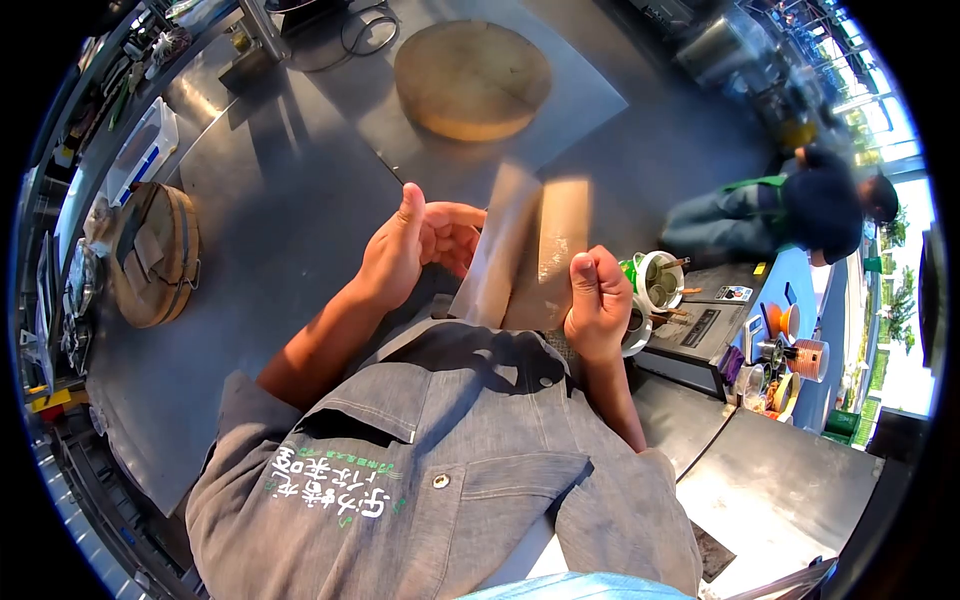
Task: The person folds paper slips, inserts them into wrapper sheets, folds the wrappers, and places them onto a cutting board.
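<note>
My right hand (600, 305) is closed around the lower right edge of a flat brown rectangular piece (563, 235), its thumb on the near face. A paler, shiny panel (492, 255), blurred, stands at an angle along the brown piece's left side. Whether the two are joined, I cannot tell. To the left, my left hand (405, 245) has its thumb raised and apart from its loosely bent fingers. Its index fingertip reaches the shiny panel's left edge, where contact is unclear. Nothing is seen held in the left hand.
A round wooden block (473, 80) stands on the metal table (270, 240) ahead. Another round block (155, 255) with flat pieces on it is at left, near a clear bin (145, 150). White containers (658, 280) stand at right. Beyond them is a person (815, 200).
</note>
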`<action>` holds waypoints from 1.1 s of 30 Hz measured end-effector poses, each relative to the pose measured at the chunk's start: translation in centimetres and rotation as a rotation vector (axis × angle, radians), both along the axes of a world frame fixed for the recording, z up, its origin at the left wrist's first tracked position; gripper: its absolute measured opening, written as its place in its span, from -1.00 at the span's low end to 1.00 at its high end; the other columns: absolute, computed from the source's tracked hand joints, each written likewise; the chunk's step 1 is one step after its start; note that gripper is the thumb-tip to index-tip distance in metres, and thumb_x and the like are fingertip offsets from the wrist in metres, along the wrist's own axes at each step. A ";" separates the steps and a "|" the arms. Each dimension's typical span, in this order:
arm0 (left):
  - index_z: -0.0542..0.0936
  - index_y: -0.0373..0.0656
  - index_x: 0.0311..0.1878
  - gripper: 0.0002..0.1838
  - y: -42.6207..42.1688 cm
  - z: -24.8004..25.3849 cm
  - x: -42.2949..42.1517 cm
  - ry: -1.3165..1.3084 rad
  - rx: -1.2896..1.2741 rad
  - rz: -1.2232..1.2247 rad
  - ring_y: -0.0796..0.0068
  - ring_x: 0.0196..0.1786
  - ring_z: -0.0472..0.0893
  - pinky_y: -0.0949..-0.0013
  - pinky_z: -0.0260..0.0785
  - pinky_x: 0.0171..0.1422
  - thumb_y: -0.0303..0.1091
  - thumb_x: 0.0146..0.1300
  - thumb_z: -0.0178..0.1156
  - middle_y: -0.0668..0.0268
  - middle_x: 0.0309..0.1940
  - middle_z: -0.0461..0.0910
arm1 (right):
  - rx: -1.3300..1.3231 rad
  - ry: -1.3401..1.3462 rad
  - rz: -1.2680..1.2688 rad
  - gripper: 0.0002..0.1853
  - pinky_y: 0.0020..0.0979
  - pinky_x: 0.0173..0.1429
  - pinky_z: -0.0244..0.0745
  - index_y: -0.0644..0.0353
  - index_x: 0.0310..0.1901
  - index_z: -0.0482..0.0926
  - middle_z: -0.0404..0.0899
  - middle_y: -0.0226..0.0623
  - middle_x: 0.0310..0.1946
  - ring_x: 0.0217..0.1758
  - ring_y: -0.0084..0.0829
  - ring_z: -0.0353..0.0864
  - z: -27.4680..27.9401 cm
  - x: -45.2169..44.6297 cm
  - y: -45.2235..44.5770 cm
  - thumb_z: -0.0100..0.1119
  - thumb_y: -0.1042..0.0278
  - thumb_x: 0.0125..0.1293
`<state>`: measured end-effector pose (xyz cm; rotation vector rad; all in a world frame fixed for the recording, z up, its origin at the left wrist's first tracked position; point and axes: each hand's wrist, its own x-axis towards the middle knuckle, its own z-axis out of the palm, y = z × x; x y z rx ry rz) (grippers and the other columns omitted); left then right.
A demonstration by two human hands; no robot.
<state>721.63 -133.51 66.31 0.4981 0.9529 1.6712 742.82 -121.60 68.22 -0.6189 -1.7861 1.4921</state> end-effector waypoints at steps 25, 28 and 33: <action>0.61 -0.27 -0.12 -0.74 3.3 -0.3 1.8 0.822 0.006 0.016 0.71 -0.30 0.41 0.48 0.33 -0.21 -0.27 0.62 0.07 0.47 -0.42 0.51 | -0.312 0.052 -0.024 -0.88 -0.61 -0.14 0.35 0.20 -0.13 0.57 0.49 -0.59 -0.33 -0.25 -0.77 0.39 -3.6 -0.3 0.2 0.04 0.45 0.58; 0.62 -0.27 -0.11 -0.70 3.4 -1.3 2.0 0.780 -0.007 0.019 0.71 -0.29 0.43 0.49 0.34 -0.21 -0.22 0.64 0.06 0.48 -0.41 0.53 | -0.313 0.089 -0.045 -0.86 -0.62 -0.14 0.30 0.19 -0.14 0.56 0.48 -0.58 -0.32 -0.26 -0.77 0.36 -4.1 -0.6 -0.1 -0.03 0.46 0.56; 0.64 -0.26 -0.06 -0.63 3.5 -2.3 2.8 0.577 0.034 0.096 0.78 -0.28 0.45 0.57 0.33 -0.21 -0.15 0.68 0.00 0.56 -0.32 0.58 | -0.262 0.076 -0.105 -0.85 -0.63 -0.25 0.26 0.17 -0.19 0.53 0.40 -0.65 -0.40 -0.33 -0.80 0.28 -4.1 -1.5 -0.2 0.02 0.39 0.60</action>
